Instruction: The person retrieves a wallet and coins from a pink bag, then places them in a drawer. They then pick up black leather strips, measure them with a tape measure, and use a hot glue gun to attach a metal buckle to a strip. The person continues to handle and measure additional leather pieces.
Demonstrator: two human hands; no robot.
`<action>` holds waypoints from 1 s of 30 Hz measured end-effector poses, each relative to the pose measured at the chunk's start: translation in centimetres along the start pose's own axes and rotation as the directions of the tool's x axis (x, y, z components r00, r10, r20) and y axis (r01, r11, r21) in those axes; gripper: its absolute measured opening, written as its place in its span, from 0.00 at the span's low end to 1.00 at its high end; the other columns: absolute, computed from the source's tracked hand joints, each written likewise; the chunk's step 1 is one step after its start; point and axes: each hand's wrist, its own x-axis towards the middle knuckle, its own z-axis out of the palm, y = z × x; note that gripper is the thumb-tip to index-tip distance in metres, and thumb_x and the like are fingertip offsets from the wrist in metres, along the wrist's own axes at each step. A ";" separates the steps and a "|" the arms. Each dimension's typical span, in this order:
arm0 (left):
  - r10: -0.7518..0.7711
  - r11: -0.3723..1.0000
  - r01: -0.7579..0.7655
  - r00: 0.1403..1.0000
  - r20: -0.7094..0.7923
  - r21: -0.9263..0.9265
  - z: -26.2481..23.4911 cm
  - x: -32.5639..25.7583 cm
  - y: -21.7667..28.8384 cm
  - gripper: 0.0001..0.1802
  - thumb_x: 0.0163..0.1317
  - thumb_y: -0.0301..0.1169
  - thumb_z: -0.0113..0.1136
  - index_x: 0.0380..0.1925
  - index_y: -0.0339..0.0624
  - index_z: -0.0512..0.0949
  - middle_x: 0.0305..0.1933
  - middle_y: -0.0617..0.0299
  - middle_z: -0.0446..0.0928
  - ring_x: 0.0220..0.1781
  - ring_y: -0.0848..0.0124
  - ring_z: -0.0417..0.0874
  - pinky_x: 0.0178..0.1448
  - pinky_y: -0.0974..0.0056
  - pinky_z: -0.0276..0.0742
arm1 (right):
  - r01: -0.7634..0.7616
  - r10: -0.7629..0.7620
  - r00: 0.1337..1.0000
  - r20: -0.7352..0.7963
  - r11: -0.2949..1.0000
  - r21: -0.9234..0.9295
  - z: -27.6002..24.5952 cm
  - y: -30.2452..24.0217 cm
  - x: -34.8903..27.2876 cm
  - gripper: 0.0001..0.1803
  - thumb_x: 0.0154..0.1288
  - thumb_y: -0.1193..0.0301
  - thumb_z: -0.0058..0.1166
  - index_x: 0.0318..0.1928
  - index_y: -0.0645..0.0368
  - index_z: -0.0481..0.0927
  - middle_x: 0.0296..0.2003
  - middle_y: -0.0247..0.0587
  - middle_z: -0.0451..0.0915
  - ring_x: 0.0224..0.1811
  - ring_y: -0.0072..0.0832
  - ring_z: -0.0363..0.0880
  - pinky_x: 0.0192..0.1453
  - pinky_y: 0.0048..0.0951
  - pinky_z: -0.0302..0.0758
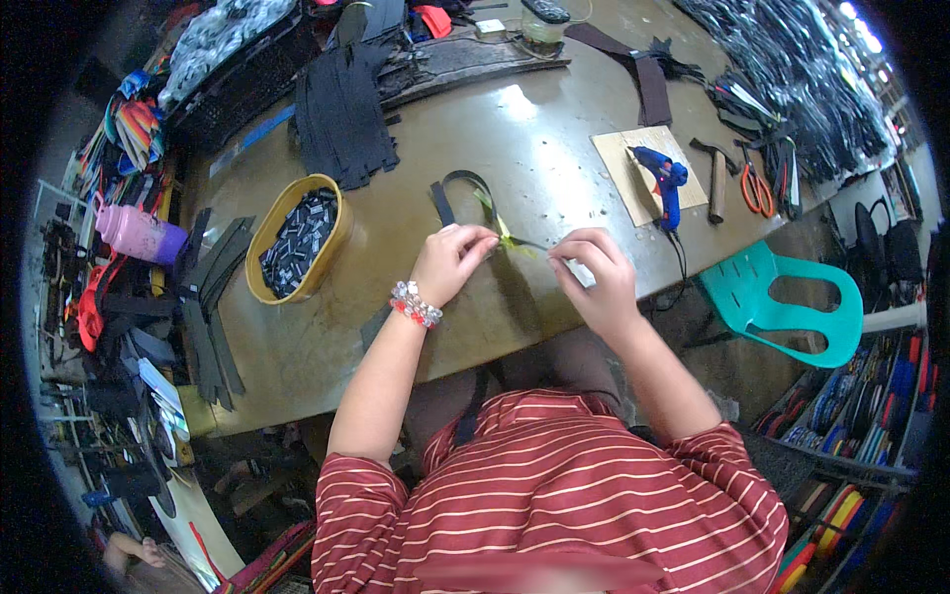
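Black strap [457,188] looped; yellow-green strip [505,233] pinched taut.

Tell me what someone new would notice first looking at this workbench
First, the two hands at the table's near edge: the left hand and right hand pinch a yellow-green strip between them, joined to a looping black strap. Next, the blue glue gun on a cardboard square to the right. Then the yellow tub of small dark pieces on the left.
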 end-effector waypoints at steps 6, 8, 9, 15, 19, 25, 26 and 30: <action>-0.272 0.906 0.254 0.962 -0.008 -0.338 0.1 0.3 -1.1 0.12 0.63 0.35 0.58 0.35 0.36 0.81 0.27 0.58 0.81 0.27 0.77 0.79 0.33 0.70 0.73 | 0.142 -0.168 0.975 -0.143 0.975 -0.173 2.7 -1.1 0.5 0.11 0.50 0.78 0.63 0.37 0.58 0.82 0.35 0.42 0.77 0.38 0.36 0.79 0.40 0.33 0.75; -0.324 0.892 0.313 0.946 0.022 -0.326 0.2 0.3 -1.4 0.14 0.65 0.37 0.56 0.37 0.35 0.80 0.29 0.55 0.82 0.30 0.75 0.81 0.36 0.69 0.74 | 0.020 -0.021 1.000 -0.023 0.999 -0.026 4.4 -0.2 1.9 0.10 0.52 0.74 0.63 0.37 0.61 0.82 0.35 0.43 0.80 0.37 0.33 0.81 0.38 0.31 0.76; -0.269 0.911 0.250 0.963 -0.012 -0.328 0.2 0.3 -1.4 0.15 0.66 0.37 0.55 0.38 0.35 0.80 0.30 0.55 0.82 0.31 0.74 0.81 0.37 0.68 0.75 | -0.113 0.113 0.994 0.016 0.993 0.023 5.1 0.3 2.5 0.10 0.53 0.74 0.63 0.37 0.62 0.82 0.34 0.42 0.81 0.35 0.30 0.81 0.38 0.29 0.76; -0.181 0.929 0.144 0.980 -0.079 -0.340 0.5 0.0 -1.5 0.19 0.69 0.39 0.50 0.44 0.33 0.79 0.32 0.52 0.83 0.33 0.72 0.82 0.39 0.67 0.76 | -0.501 0.497 0.865 0.070 0.851 0.160 8.6 1.3 3.6 0.14 0.53 0.67 0.66 0.36 0.64 0.80 0.32 0.46 0.83 0.35 0.31 0.84 0.41 0.29 0.78; -0.282 0.838 0.222 0.958 -0.046 -0.498 0.6 0.2 -1.8 0.16 0.67 0.39 0.53 0.36 0.34 0.78 0.27 0.60 0.80 0.29 0.77 0.78 0.35 0.71 0.73 | -0.487 0.476 0.873 0.106 0.842 0.230 8.7 0.7 3.3 0.12 0.56 0.72 0.62 0.39 0.65 0.81 0.34 0.47 0.84 0.36 0.29 0.84 0.42 0.28 0.79; -0.360 0.855 0.276 0.925 -0.118 -0.439 0.6 0.4 -2.3 0.21 0.62 0.40 0.61 0.18 0.37 0.70 0.15 0.65 0.71 0.20 0.80 0.73 0.24 0.69 0.67 | -0.572 0.515 0.819 0.252 0.765 0.296 9.0 -0.2 0.9 0.09 0.59 0.76 0.58 0.40 0.65 0.81 0.34 0.46 0.84 0.37 0.26 0.83 0.43 0.26 0.78; -0.365 0.888 0.309 0.924 -0.114 -0.341 0.6 0.3 -2.2 0.20 0.63 0.40 0.60 0.19 0.37 0.70 0.15 0.65 0.70 0.19 0.80 0.72 0.23 0.69 0.67 | -0.595 0.523 0.801 0.292 0.748 0.292 8.8 -0.4 0.2 0.08 0.60 0.76 0.57 0.40 0.66 0.81 0.33 0.44 0.84 0.35 0.24 0.82 0.42 0.26 0.77; -0.350 0.890 0.271 0.922 -0.167 -0.367 0.7 -0.1 -1.8 0.19 0.63 0.38 0.60 0.19 0.37 0.70 0.13 0.62 0.68 0.15 0.78 0.68 0.21 0.67 0.63 | -0.602 0.531 0.794 0.294 0.621 0.502 7.8 -0.4 -1.1 0.08 0.61 0.76 0.56 0.39 0.67 0.80 0.29 0.37 0.83 0.30 0.18 0.78 0.37 0.22 0.75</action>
